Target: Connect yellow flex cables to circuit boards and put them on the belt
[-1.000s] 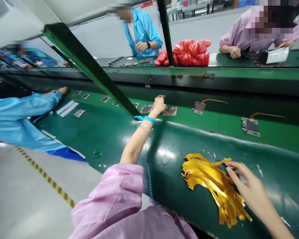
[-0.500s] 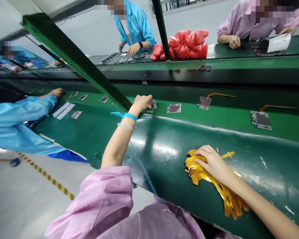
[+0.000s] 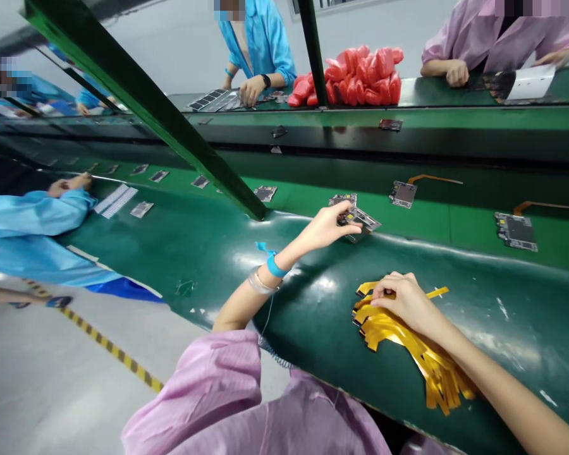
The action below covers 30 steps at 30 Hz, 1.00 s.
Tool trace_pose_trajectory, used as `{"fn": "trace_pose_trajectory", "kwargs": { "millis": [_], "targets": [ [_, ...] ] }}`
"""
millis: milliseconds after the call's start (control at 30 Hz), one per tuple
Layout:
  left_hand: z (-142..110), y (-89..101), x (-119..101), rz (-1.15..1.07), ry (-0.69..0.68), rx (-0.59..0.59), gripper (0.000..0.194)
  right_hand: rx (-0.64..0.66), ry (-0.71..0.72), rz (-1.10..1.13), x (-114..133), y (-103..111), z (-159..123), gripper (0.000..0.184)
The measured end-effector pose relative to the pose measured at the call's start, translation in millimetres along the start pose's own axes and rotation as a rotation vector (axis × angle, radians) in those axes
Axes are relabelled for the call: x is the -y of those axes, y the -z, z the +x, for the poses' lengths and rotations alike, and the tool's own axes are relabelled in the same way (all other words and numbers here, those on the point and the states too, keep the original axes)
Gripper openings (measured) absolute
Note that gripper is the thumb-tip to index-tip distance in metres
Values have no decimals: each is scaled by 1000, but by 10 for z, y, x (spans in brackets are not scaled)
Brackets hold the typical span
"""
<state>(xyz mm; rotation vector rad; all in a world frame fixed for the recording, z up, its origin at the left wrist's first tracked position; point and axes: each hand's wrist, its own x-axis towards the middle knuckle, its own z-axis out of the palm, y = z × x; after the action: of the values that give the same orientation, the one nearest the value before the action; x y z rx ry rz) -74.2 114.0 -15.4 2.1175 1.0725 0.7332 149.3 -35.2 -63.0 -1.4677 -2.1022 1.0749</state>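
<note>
One circuit board (image 3: 366,218) gripped by nearly closed left fingers (image 3: 344,207), right fingers (image 3: 385,284) curled over yellow strips (image 3: 420,347), hold unclear, markings illegible

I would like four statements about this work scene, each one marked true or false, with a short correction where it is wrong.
1. The left hand holds a circuit board. True.
2. The right hand is at the red packets. False: it is at the yellow strips.
3. The blue wristband is on the right wrist. False: it is on the left.
4. The rightmost board has an orange strip. True.
</note>
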Motion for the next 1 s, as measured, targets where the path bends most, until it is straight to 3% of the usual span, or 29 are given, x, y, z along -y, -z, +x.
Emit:
{"fn": "trace_pose_trajectory", "kwargs": {
  "millis": [133, 267, 467, 633, 767, 867, 1000],
  "targets": [
    [-42, -227, -131, -150, -11, 89, 31, -31, 11, 45, -3, 3, 1, 17],
    [-140, -314, -325, -256, 38, 140, 29, -143, 17, 87, 48, 110, -179, 19],
    [-455, -465, -701, -429, 163, 242, 31, -565, -72, 532, 153, 306, -699, 14],
    [-689, -642, -998, -343, 125, 331, 18, -598, -199, 372, 183, 272, -844, 15],
    [-788, -697, -1112, -255, 56, 325, 25, -631, -244, 347, 121, 215, -871, 16],
    [-816, -713, -1141, -244, 44, 322, 27, -627, -205, 279, 92, 205, -897, 14],
    [-786, -717, -1152, -351, 153, 379, 23, -652, -60, 76, 138, 219, -934, 6]
  ]
}}
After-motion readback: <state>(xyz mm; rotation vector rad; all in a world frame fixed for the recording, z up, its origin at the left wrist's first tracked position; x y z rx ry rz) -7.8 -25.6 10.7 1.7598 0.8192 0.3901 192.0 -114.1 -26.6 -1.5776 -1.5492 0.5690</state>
